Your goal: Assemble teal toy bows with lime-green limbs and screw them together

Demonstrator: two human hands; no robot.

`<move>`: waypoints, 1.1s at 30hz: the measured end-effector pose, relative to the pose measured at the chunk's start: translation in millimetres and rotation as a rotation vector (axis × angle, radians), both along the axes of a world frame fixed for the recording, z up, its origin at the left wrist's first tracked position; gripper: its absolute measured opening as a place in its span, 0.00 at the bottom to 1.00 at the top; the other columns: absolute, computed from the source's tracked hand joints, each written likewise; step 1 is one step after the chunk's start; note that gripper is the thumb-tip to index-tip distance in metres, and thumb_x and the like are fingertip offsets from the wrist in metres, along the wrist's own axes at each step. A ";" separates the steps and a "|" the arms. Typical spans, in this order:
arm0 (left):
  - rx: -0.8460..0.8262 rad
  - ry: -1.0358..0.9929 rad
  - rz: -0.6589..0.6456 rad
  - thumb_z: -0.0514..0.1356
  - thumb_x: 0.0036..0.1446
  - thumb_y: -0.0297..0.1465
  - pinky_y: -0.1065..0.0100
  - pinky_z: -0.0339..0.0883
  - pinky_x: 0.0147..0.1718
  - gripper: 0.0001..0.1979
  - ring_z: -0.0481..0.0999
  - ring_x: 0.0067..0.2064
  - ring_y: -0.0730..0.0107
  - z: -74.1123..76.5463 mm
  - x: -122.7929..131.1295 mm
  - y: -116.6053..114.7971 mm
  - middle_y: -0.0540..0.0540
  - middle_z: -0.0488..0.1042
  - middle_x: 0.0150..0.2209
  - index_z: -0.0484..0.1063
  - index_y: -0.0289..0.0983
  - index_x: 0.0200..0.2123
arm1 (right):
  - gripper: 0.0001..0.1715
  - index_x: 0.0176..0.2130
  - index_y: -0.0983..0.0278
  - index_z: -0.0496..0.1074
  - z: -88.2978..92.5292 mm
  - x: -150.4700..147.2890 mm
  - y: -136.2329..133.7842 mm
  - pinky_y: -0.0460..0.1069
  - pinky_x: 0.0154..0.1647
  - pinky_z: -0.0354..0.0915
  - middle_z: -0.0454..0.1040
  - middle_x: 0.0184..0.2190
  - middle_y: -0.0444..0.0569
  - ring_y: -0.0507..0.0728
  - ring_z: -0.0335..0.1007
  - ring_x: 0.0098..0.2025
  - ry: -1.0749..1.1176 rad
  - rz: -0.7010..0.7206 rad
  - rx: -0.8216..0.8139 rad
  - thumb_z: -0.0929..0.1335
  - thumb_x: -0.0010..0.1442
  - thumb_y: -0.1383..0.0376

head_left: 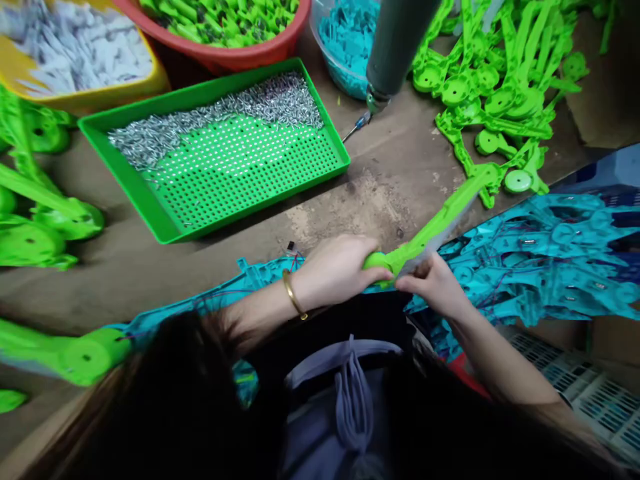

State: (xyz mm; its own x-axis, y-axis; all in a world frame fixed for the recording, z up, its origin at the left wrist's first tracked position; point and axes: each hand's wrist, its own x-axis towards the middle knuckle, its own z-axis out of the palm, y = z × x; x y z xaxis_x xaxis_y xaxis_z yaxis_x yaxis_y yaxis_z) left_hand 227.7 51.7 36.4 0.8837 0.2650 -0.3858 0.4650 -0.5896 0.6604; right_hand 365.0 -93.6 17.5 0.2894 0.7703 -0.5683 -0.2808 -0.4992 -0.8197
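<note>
My left hand (pixel 345 270), with a gold bangle at its wrist, grips the lower end of a long green plastic part (pixel 433 230). My right hand (pixel 434 283) pinches the same part along its pale underside, close to my left hand. The part slants up to the right, over the table's front edge. Teal plastic pieces (pixel 540 260) with thin wires are heaped to the right of my right hand. More teal plastic (pixel 215 293) lies under and left of my left forearm.
A green perforated tray (pixel 250 193) of small screws lies ahead. Behind it stand a yellow container (pixel 100 93), a red basin (pixel 235 57) and a clear tub (pixel 330 63). A dark hanging screwdriver (pixel 400 47) points down beside the tray. Green parts (pixel 500 100) pile up at both sides.
</note>
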 end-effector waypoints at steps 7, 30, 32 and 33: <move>-0.069 -0.031 0.027 0.60 0.56 0.44 0.70 0.53 0.27 0.17 0.68 0.28 0.71 1.0 6.0 3.6 0.50 0.70 0.25 0.72 0.35 0.31 | 0.30 0.40 0.62 0.69 -10.3 -23.0 -6.8 0.55 0.51 0.70 0.79 0.41 0.47 0.58 0.75 0.45 -0.061 -0.006 0.026 0.79 0.40 0.57; -0.105 -0.061 0.118 0.59 0.59 0.42 0.62 0.66 0.50 0.20 0.74 0.46 0.62 -4.9 -3.0 4.3 0.42 0.74 0.43 0.75 0.37 0.50 | 0.27 0.32 0.64 0.71 3.0 145.7 79.9 0.48 0.27 0.65 0.75 0.25 0.46 0.52 0.69 0.23 -0.747 -0.014 0.132 0.65 0.56 0.42; -0.090 -0.037 0.138 0.59 0.59 0.43 0.61 0.66 0.49 0.20 0.73 0.45 0.61 -5.0 -3.6 8.1 0.43 0.72 0.42 0.76 0.39 0.50 | 0.20 0.34 0.64 0.72 16.1 180.7 88.4 0.49 0.34 0.65 0.76 0.28 0.46 0.53 0.71 0.27 -0.888 -0.031 0.116 0.67 0.58 0.49; -0.077 -0.026 0.147 0.59 0.59 0.44 0.60 0.66 0.49 0.20 0.73 0.44 0.61 -5.1 -3.7 10.4 0.43 0.71 0.42 0.76 0.40 0.49 | 0.17 0.35 0.64 0.73 23.0 200.4 95.5 0.50 0.38 0.65 0.77 0.31 0.47 0.54 0.72 0.31 -0.959 -0.052 0.107 0.67 0.58 0.52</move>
State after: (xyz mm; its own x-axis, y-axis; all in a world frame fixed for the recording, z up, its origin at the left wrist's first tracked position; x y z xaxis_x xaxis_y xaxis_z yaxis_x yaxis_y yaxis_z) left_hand 224.0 62.1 31.3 0.8475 0.3623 -0.3878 0.5249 -0.4636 0.7139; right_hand 565.3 2.0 40.6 0.6290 0.7774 0.0000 0.5123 -0.4144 -0.7522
